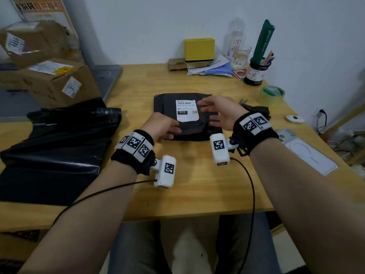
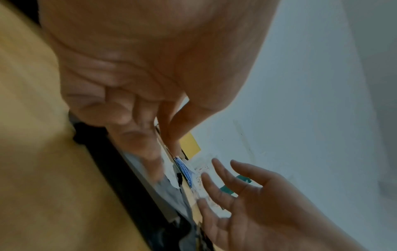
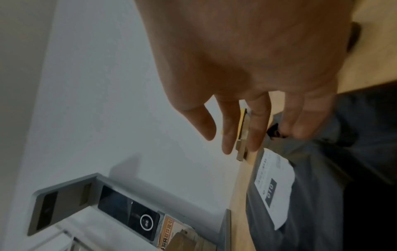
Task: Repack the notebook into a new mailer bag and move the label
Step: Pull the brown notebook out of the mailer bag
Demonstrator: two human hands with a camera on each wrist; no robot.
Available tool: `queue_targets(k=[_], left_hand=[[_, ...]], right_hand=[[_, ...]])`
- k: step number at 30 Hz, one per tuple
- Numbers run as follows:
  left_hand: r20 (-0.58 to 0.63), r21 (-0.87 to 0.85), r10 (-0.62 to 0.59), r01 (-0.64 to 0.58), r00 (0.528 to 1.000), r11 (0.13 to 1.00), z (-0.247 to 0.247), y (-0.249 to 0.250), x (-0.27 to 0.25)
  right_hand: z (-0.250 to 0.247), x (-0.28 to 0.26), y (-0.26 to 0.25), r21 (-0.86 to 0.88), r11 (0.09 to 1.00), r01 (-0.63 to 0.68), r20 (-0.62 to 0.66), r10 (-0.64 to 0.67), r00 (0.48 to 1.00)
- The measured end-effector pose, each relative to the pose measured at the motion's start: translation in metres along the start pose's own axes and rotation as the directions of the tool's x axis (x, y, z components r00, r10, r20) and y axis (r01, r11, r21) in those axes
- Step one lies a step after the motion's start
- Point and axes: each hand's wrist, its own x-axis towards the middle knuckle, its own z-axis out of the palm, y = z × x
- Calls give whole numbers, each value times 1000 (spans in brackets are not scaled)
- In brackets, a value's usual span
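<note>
Hovering both hands, fingers spread and holding nothing: my left hand (image 1: 161, 125) and right hand (image 1: 221, 113) flank the black mailer bag (image 1: 167, 107) mid-table, label (image 1: 186, 110) stuck on top. Repacking looks finished; notebook unseen, presumably inside.

A black mailer (image 1: 183, 117) lies flat at the middle of the table, bulging slightly with whatever is inside. A white label (image 1: 187, 110) sits on its top face toward the far side, printed with a barcode, a QR code and "010" in a black box. More black bags (image 1: 59, 147) lie crumpled at the left.
</note>
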Motion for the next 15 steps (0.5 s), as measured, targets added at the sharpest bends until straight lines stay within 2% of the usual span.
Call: queue_targets(k=[2,4,6,8,10,12,15], left_hand=[[181,-9,-95,98,979,995,3,1,-11],[264,-62,-105,125,959,990,9,-2,-14],[203,-182,-48,86,978,980,12,-1,-13],[85,-270,6,17,996,963,11,3,-11],[14,-326,50,-42,999,945,8,10,-10],[8,-352,103,-93,995,931,6,16,-9],[28,-291,194,-177,981,940,5,23,-9]], right_hand=[[0,-7,-6,-4,999,32,28,-32,999],[0,-15,-10,-52,999,12,99,-7,995],[2,-23,-12,-161,987,-26,170,54,984],[6,-30,-10,-265,962,-61,240,127,962],[11,-35,-7,-322,945,-66,279,162,947],[15,-37,-4,-294,955,-48,292,137,947],[18,-33,-4,-89,996,-19,252,40,967]])
